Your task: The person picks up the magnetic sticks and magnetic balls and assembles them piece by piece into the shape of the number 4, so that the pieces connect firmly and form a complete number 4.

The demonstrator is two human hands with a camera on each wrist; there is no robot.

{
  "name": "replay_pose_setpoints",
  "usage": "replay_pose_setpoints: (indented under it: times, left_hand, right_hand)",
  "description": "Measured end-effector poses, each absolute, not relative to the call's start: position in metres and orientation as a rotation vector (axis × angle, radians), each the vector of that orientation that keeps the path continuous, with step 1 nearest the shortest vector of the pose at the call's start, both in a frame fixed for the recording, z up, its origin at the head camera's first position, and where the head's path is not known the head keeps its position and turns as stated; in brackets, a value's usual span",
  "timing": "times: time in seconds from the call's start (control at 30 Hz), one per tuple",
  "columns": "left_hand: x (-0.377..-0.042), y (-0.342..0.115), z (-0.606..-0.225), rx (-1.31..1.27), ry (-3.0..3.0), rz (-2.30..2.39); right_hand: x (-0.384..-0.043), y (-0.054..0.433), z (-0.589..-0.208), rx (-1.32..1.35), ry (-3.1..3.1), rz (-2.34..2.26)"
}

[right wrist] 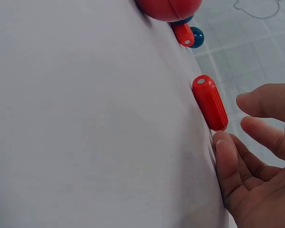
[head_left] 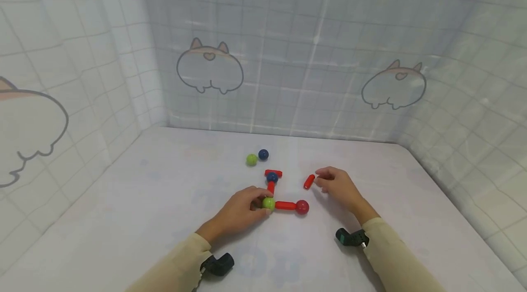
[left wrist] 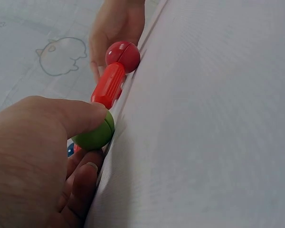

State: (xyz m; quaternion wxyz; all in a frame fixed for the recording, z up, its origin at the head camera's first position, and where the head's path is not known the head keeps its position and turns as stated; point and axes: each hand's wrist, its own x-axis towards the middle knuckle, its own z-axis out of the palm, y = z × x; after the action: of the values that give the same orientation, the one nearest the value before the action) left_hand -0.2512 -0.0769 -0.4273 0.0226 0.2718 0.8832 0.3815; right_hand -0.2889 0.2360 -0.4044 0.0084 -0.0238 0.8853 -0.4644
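My left hand [head_left: 240, 212] pinches a green ball [head_left: 269, 203] between thumb and fingers, low on the table. A red rod [head_left: 285, 205] joins that ball to a red ball [head_left: 302, 207] on the right. Another red rod [head_left: 271, 187] runs from near the green ball towards a blue ball [head_left: 272, 177]. Just behind the blue ball lies a further red rod [head_left: 278, 173]; whether they are joined I cannot tell. Beside a loose red rod [right wrist: 210, 103], my right hand [right wrist: 259, 166] has its fingers apart and relaxed, with nothing gripped; a fingertip is very close to the rod's end.
Farther back on the white-covered table [head_left: 164, 182] sit a second green ball [head_left: 251, 159] and a second blue ball [head_left: 263, 154], side by side. A hanging gridded sheet [head_left: 288, 100] encloses the table at the back and sides.
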Motion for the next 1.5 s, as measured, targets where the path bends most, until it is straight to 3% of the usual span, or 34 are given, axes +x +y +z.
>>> replay_pose_setpoints:
  times: [1.5]
  left_hand:
    - [-0.247,-0.073,-0.421,0.806,2.726,1.22]
  right_hand:
    - [-0.304,0.225,-0.409,-0.186,2.828,-1.235]
